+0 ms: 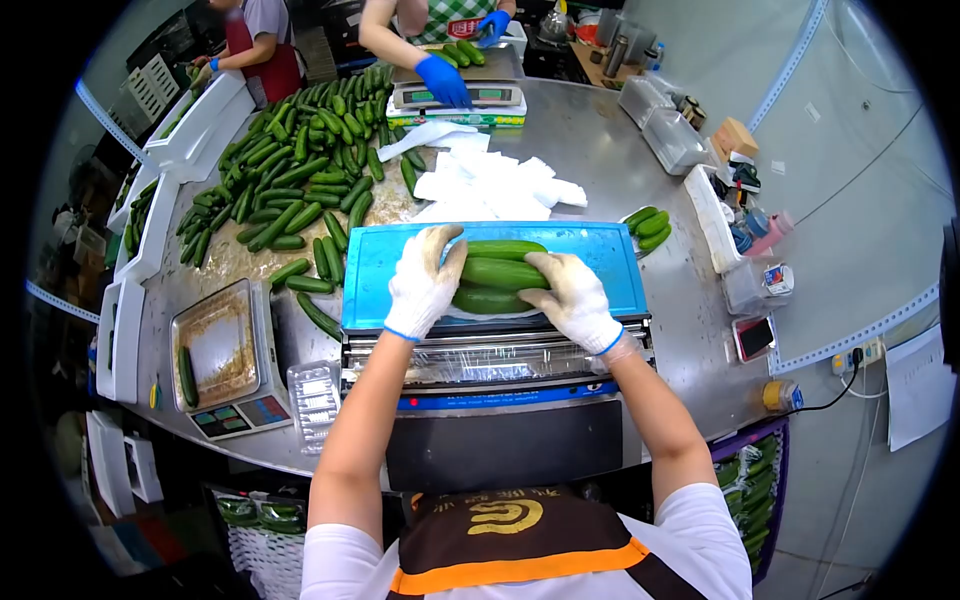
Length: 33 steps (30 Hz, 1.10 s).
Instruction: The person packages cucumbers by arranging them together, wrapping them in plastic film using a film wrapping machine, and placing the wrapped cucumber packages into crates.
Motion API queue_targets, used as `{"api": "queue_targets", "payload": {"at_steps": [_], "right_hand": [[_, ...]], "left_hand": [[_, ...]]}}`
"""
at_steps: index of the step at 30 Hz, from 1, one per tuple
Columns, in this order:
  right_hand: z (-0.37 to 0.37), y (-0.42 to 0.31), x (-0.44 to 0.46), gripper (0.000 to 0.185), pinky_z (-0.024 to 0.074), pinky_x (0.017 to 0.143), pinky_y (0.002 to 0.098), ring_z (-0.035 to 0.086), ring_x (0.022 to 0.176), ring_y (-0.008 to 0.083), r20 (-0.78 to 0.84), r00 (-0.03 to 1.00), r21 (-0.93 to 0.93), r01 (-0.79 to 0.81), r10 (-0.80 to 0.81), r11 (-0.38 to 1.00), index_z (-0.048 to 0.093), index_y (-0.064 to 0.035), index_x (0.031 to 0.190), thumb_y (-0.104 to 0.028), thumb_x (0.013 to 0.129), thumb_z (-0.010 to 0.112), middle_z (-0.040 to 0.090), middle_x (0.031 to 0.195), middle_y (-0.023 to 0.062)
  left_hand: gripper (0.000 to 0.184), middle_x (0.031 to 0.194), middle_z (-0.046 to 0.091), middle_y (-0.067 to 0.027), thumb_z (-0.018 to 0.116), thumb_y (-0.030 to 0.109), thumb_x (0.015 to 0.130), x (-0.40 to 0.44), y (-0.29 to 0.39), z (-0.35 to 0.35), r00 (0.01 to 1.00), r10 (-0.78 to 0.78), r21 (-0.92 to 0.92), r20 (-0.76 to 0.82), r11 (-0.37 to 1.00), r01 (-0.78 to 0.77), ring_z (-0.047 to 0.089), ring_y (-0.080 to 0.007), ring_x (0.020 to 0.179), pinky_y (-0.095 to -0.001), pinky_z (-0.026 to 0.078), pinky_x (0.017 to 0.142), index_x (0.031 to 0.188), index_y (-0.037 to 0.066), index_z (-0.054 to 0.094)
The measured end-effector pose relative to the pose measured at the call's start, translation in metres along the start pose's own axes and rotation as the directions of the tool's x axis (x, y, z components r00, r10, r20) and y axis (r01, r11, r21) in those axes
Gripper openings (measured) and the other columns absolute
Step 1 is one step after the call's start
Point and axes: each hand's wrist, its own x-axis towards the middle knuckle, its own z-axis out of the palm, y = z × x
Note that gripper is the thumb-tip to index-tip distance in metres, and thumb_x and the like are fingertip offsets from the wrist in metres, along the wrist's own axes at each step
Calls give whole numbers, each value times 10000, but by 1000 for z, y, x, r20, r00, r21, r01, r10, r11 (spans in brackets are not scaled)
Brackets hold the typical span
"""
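Note:
Three green cucumbers [500, 272] lie side by side on a white tray [490, 315], which shows only as a thin rim beneath them. They are over the blue top [375, 262] of a film-wrapping machine. My left hand [425, 280], in a white glove, is closed around their left ends. At the right ends, my gloved right hand [575, 303] grips them with thumb and fingers. A stretch of clear film [490, 357] spans the machine's front, below my hands. Parts of the tray and the cucumber ends are hidden by the gloves.
A heap of cucumbers [300, 160] covers the table's left side. White trays or sheets [490, 185] lie behind the machine. A scale [240, 365] holding one cucumber stands at left; more cucumbers [650, 228] sit at right. Across the table, a person's blue-gloved hand [443, 82] is at another scale.

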Motion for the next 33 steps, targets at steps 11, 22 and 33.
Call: {"api": "queue_targets", "payload": {"at_steps": [11, 22, 33], "right_hand": [[-32, 45, -11, 359, 476, 822, 248, 594, 900, 108, 7, 825, 526, -484, 566, 699, 616, 43, 1201, -180, 924, 662, 680, 978, 84], [12, 37, 48, 404, 453, 978, 386, 571, 1149, 326, 255, 961, 73, -128, 105, 989, 632, -77, 1223, -282, 877, 670, 628, 1198, 173], [-10, -51, 33, 401, 531, 734, 260, 636, 911, 157, 448, 850, 793, -521, 277, 316, 581, 11, 1270, -280, 995, 555, 660, 1023, 89]], "left_hand": [[452, 1120, 660, -189, 735, 197, 790, 34, -2, 13, 965, 100, 38, 243, 993, -113, 613, -351, 1066, -408, 483, 940, 1205, 52, 627], [400, 1041, 646, -154, 587, 293, 983, 7, -32, -48, 907, -344, -963, 242, 29, 268, 680, -244, 836, -456, 590, 814, 1266, 18, 523], [570, 1227, 597, -121, 670, 52, 858, -17, 47, -21, 912, -116, -784, 394, 476, 399, 559, -211, 1141, -339, 429, 1014, 1372, -5, 433]]}}
